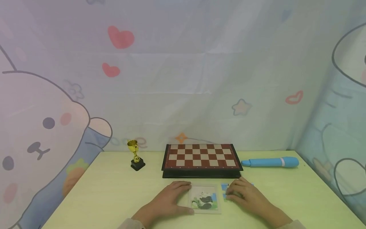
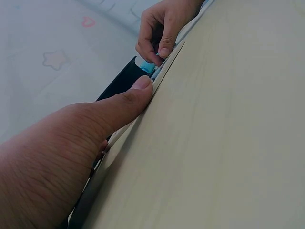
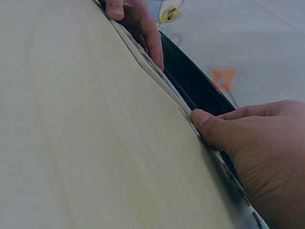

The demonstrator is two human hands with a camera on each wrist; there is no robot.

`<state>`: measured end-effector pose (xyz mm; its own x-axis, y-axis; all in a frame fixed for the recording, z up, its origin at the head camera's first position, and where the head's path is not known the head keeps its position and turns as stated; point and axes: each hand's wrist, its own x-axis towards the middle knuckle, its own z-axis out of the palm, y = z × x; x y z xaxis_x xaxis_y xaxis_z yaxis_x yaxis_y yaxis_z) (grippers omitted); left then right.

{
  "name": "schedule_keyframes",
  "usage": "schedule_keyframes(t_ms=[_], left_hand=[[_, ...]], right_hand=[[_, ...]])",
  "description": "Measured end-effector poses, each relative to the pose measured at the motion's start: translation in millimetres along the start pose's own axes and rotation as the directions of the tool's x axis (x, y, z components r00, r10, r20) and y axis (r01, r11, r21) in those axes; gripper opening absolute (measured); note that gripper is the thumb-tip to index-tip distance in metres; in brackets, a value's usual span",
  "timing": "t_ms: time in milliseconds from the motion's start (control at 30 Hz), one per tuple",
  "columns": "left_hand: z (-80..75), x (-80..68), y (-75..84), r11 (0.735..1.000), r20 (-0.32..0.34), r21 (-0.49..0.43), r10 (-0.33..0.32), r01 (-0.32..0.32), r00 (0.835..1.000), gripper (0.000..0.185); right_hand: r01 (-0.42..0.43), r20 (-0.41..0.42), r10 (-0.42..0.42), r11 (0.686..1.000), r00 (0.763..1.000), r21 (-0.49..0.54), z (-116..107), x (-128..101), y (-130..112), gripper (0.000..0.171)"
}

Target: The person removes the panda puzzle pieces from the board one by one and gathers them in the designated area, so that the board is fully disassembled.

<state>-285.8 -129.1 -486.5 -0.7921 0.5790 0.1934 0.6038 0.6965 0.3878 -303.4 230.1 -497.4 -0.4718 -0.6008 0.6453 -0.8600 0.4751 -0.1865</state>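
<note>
A panda jigsaw puzzle (image 1: 203, 201), partly filled in, lies in a pale square tray (image 1: 219, 203) on the table. My left hand (image 1: 171, 201) holds the tray by its left side, fingers at the far corner and thumb at the near one. In the left wrist view that thumb (image 2: 128, 101) lies along the tray's edge. To the right of the tray, my right hand (image 1: 248, 195) is bent over several loose puzzle pieces (image 1: 224, 186). Its thumb and fingertips pinch a piece at the table, mostly hidden under the hand.
Behind the tray stands a dark-edged chessboard box (image 1: 201, 156). A small gold trophy cup (image 1: 136, 156) is at the back left, and a blue wand-like stick (image 1: 268, 162) lies at the back right. A printed cloth (image 1: 183, 73) hangs behind the table (image 1: 105, 190).
</note>
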Motion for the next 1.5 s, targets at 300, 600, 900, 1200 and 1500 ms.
schedule_keyframes(t_ms=[300,600,900,1200,1500], left_hand=[[4.4,-0.6,-0.8,1.0,0.004,-0.011,-0.008,0.008,1.0,0.091],[5.3,-2.7,0.1,1.0,0.008,-0.022,-0.016,0.016,1.0,0.09],[4.9,-1.3,-0.4,1.0,0.006,-0.018,-0.002,0.002,1.0,0.088],[5.0,0.1,-2.5,1.0,0.006,-0.013,-0.007,0.007,1.0,0.089],[2.2,2.1,-4.0,1.0,-0.002,-0.008,0.003,-0.003,1.0,0.089]], right_hand=[[-0.071,-0.02,0.072,0.996,0.997,0.06,5.5,-1.9,-3.1,0.019],[-0.067,0.087,0.057,0.991,0.995,0.114,37.7,34.0,-24.8,0.008],[-0.097,0.193,0.083,0.993,0.978,0.065,50.5,51.3,-25.1,0.027],[-0.138,0.22,0.126,0.989,0.967,0.043,47.2,53.4,-30.3,0.028],[-0.173,0.205,0.157,0.983,0.966,0.062,44.4,57.0,-32.3,0.031]])
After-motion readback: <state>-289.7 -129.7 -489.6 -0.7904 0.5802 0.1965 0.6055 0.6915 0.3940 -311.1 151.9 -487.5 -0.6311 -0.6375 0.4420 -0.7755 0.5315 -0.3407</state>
